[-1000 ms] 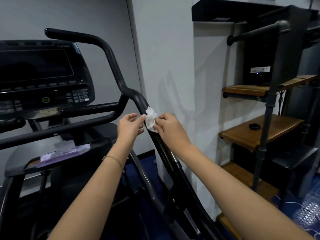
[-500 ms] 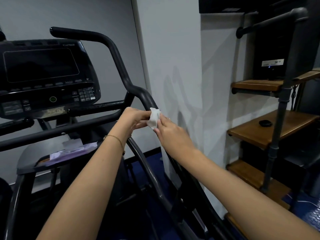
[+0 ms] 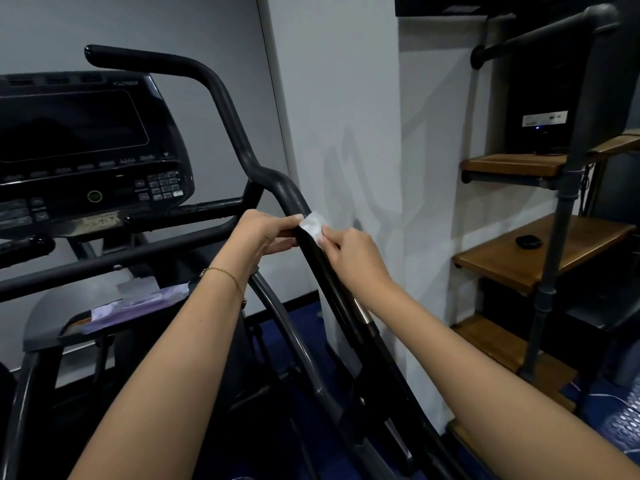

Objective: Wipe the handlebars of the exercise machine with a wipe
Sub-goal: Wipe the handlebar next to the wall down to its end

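Handlebar (image 3: 277, 188) runs close beside wall (image 3: 346, 133) on its right, narrow gap there; more room on its left toward console (image 3: 86, 150). Wipe (image 3: 313, 223) small, white, crumpled, draped over handlebar just below its bend. Left hand (image 3: 263, 237) fingers curl at handlebar pinching wipe's left edge; right hand (image 3: 353, 254) fingertips pinch its right edge.

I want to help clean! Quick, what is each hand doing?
Left hand: pinches the wipe against the handlebar.
Right hand: pinches the wipe's other edge.
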A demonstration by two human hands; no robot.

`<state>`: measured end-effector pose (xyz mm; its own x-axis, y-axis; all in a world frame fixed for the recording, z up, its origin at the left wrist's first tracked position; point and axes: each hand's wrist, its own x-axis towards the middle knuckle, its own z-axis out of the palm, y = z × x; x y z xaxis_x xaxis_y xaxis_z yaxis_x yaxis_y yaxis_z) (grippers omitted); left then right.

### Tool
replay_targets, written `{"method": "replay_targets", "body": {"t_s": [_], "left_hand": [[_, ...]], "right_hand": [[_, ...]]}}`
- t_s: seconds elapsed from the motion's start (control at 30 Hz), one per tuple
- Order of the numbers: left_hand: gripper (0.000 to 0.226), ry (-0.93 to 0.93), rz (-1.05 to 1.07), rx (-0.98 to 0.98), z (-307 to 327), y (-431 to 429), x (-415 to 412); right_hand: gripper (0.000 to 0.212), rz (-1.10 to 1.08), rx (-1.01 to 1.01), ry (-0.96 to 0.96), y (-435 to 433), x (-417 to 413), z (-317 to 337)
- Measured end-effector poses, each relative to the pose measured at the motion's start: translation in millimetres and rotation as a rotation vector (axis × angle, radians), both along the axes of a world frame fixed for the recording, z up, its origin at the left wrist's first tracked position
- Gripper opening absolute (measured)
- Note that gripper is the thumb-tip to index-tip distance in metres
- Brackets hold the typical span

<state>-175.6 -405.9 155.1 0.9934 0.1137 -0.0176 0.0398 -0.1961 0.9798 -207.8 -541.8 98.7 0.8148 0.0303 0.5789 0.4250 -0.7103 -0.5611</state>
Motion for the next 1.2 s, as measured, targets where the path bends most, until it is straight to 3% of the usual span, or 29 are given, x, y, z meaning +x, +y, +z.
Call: {"method": "replay_targets", "body": {"t_s": [0.13, 0.2, 0.33, 0.4, 0.47, 0.53, 0.6, 0.7, 0.8, 0.87, 1.0, 1.1, 1.2], "left_hand": [[0.022, -0.011, 0.007, 0.033, 4.0, -4.3, -3.1], [0.022, 0.0, 0.016, 0.042, 3.7, -4.5, -4.0], [0.014, 0.01, 0.003, 0.061, 4.4, -4.7, -5.6], [0.015, 0.019, 0.01, 0.065, 5.7, -5.2, -5.5], [0.017, 0.026, 0.01, 0.066, 5.8, -5.2, -5.2], [0.014, -0.014, 0.003, 0.048, 3.6, -5.3, -4.9], [0.013, -0.068, -0.001, 0.046, 2.5, -6.8, -6.0], [0.015, -0.004, -0.006, 0.012, 4.8, -6.7, -6.8], [0.02, 0.024, 0.001, 0.019, 5.2, -5.7, -3.0], [0.021, 0.004, 0.008, 0.029, 3.2, -4.9, -1.4], [0.022, -0.008, 0.028, 0.048, 2.2, -4.9, 2.3], [0.028, 0.014, 0.047, 0.059, 4.4, -7.3, 0.4], [0.032, 0.021, 0.04, 0.052, 5.2, -6.8, 0.8]], "right_hand": [[0.027, -0.052, -0.172, -0.103, 1.0, 0.9, -7.0], [0.028, -0.009, -0.138, -0.134, 7.8, 7.3, 0.7], [0.034, 0.148, 0.318, 0.149, -3.3, 30.2, 15.9], [0.037, 0.163, 0.372, 0.238, -11.4, 29.9, 9.2], [0.044, 0.105, 0.22, 0.155, -11.5, 19.9, 1.4], [0.036, 0.024, -0.04, 0.018, -3.9, 10.1, 2.6], [0.033, -0.03, -0.162, -0.059, 2.3, 7.0, 12.8], [0.037, 0.014, -0.09, 0.033, -0.2, 12.1, 18.6], [0.057, 0.064, 0.108, 0.187, -17.6, 4.5, 8.6], [0.05, 0.011, -0.052, 0.198, -21.9, -10.2, -2.4], [0.017, -0.124, -0.417, 0.026, -2.0, -15.5, -1.3], [0.036, -0.144, -0.521, -0.113, 10.5, -8.4, -0.5], [0.04, -0.176, -0.529, -0.105, 9.0, -12.4, -4.4]]}}
